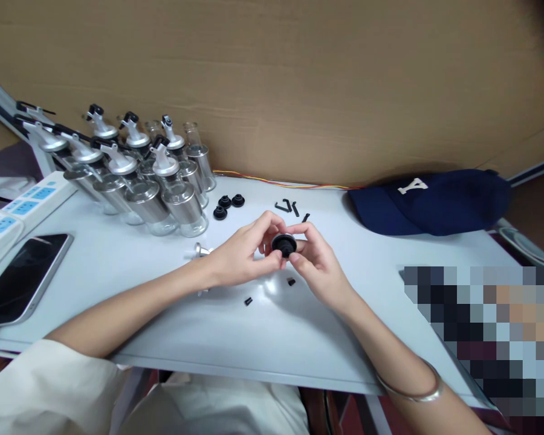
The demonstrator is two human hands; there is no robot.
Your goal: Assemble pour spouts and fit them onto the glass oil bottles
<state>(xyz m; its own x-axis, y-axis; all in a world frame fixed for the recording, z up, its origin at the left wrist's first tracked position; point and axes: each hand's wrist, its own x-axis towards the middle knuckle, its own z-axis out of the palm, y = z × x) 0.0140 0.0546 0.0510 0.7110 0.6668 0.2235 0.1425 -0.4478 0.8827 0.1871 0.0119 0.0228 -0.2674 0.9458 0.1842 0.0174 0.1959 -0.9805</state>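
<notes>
Above table (226, 338), hands (238, 254) facing each other, curled inward, both pinching black stopper (284, 244).

A brown, faintly creased panel (272, 90) stands behind a glossy pale table (372, 272).

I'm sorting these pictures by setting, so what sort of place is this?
Probably a desk serving as a small workstation: similar bottles stand grouped, black stepped pieces lie loose, and the left hand and right hand hold a round black part.
</notes>
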